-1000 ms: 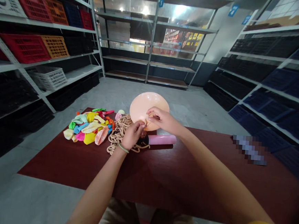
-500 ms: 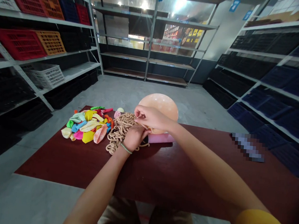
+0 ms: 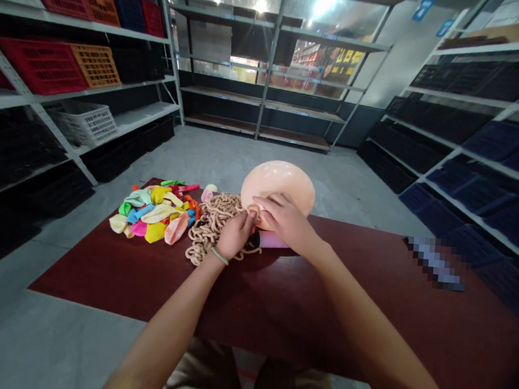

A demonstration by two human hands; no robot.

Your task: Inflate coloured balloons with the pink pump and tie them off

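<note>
Since half a second ago, the right hand [image 3: 291, 224] has drawn back to the right from above the left hand [image 3: 234, 236] and now lies across the front of the inflated peach balloon [image 3: 282, 181]. Farthest left, a red crate [image 3: 40, 63] stands on a shelf beyond the surface [image 3: 277, 316]. On the surface's left side, limp balloons [image 3: 154, 213] of many colours lie in a loose pile. Next comes a heap of tan cord [image 3: 212, 224], just beside the left hand, whose wrist wears a pale green band [image 3: 219, 256]. That hand's thumb and fingers are pinched together at the balloon's lower left edge. A tan loop [image 3: 253, 209] shows between the two hands; whether it is cord or the balloon's neck, I cannot tell. The right hand's fingers reach toward the pinch, hands close together; its grip I cannot tell. Beneath it, a pink cylinder [image 3: 271, 240] lies on the surface, partly covered. Well apart at the far right rests a pixelated item [image 3: 436, 262].
</note>
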